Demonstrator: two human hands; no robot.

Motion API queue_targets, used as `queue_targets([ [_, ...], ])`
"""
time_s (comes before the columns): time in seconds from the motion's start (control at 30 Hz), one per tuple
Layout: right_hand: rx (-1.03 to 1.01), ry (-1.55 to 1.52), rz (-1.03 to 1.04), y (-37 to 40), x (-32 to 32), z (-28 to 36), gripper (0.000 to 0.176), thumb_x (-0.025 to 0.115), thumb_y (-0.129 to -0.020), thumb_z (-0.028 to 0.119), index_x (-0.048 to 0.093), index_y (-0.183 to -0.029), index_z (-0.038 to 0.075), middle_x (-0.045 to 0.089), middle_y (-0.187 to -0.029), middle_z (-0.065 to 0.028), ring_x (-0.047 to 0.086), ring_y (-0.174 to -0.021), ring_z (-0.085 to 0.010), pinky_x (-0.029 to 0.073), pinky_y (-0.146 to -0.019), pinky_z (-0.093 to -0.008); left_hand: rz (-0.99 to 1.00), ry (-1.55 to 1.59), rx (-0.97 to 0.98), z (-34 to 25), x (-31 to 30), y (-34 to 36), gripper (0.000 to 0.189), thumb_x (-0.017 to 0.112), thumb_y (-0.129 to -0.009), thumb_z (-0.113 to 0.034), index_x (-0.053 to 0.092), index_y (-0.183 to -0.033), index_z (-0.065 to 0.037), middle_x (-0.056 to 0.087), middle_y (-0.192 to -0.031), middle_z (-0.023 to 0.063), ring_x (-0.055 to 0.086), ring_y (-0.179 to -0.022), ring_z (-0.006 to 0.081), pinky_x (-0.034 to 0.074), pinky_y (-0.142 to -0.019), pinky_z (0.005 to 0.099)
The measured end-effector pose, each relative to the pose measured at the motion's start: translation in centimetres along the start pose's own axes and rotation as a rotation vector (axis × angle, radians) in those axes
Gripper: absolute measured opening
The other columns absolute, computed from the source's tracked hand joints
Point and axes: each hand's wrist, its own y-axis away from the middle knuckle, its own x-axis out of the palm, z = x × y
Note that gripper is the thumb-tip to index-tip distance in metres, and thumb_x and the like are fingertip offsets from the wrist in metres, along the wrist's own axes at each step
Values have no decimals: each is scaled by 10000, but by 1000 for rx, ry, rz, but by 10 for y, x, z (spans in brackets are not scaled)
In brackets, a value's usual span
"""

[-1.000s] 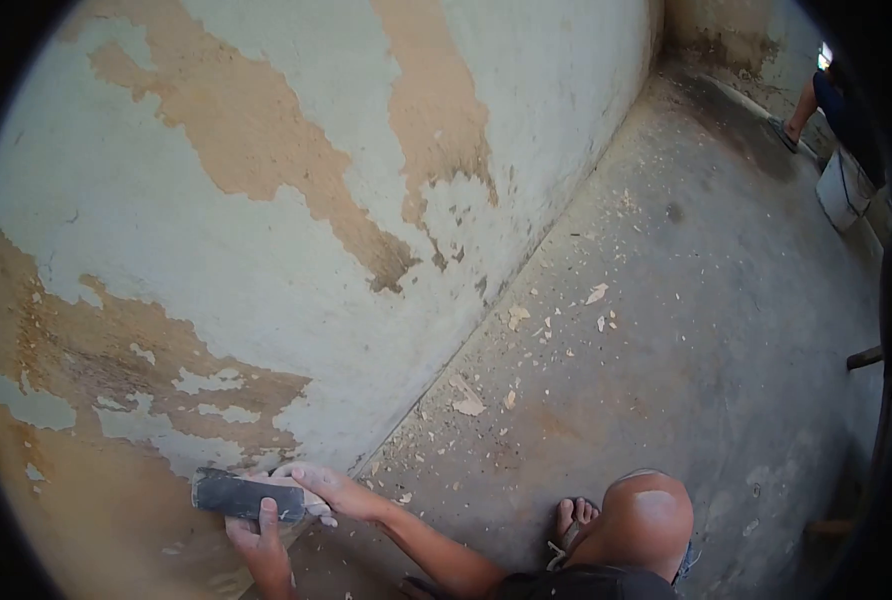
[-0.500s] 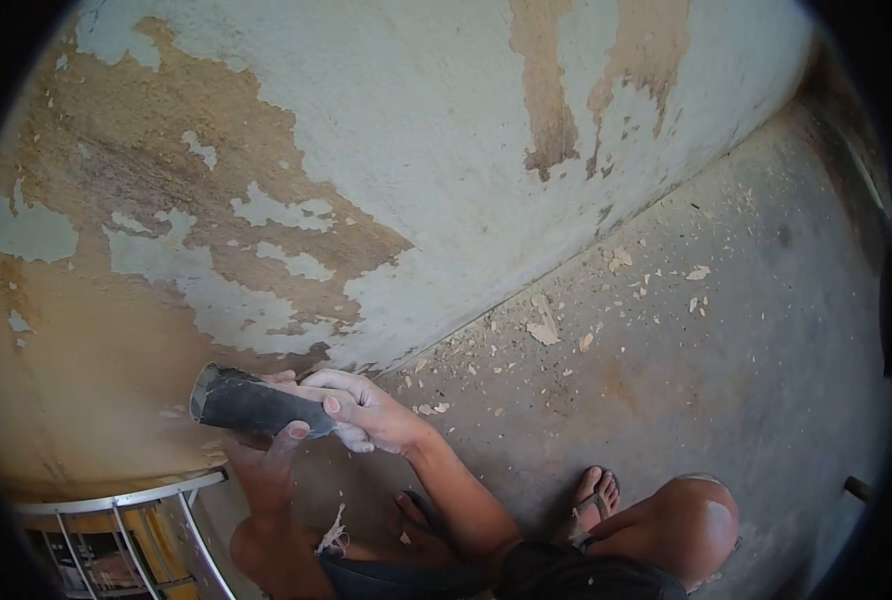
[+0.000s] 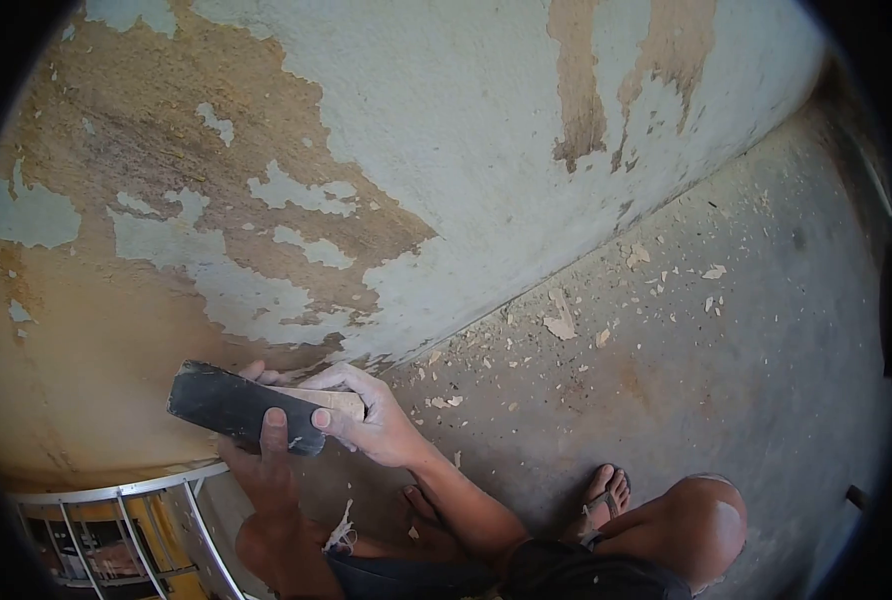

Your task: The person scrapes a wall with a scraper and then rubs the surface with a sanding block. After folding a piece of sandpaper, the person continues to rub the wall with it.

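A sanding block (image 3: 231, 400), wrapped in dark sandpaper, is held between both hands in front of the wall. Pale wood (image 3: 341, 402) shows at its right end. From below, my left hand (image 3: 266, 445) closes around the block, thumb across the dark face and fingers behind it. White dust coats the fingers of my right hand (image 3: 366, 415), which grips the wooden end with its thumb near the sandpaper's edge. The fingers behind the block are partly hidden.
Peeling pale paint and bare brown patches cover the wall (image 3: 416, 120). Paint flakes (image 3: 561, 318) lie along the concrete floor (image 3: 726, 400). A metal-barred frame (image 3: 121, 490) stands at lower left. My bent knees and sandalled feet are below.
The sanding block has turned so its dark face shows flatter, and more of the wooden end is visible. Both hands have shifted their hold. The view has moved slightly.
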Motion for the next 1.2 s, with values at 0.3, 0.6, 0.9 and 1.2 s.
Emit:
queue_targets([
  [0.3,-404,281,-247,4,17,15,377,638,-954,324,617,-1129,-10,651,-912,-74,622,-753,-160,508,-693,-287,-53,222,-60,14,-1,7,820,750,-820,-473,410,-1383,17,516,-1256,101,568,-1055,201,464,-951,370],
  [0.6,18,-337,-321,4,20,23,331,539,-1014,348,564,-1156,50,482,-692,47,398,-527,-21,336,-454,-205,68,386,-160,29,2,-11,621,739,-868,-336,459,-1301,10,594,-1178,102,592,-1065,201,462,-966,358],
  [0.9,-32,-344,-509,25,64,19,318,554,-1009,321,565,-1125,25,540,-775,7,452,-573,-39,372,-498,-218,155,569,-307,58,1,-10,572,679,-916,-261,411,-1367,-33,576,-1183,88,586,-1067,225,477,-945,366],
  [1.2,-174,164,-302,9,64,44,369,655,-945,304,594,-1087,-31,650,-1005,-126,603,-885,-138,485,-746,-274,-13,553,-321,29,-21,-6,517,592,-957,-296,419,-1369,-37,551,-1269,127,584,-1131,271,501,-972,422],
])
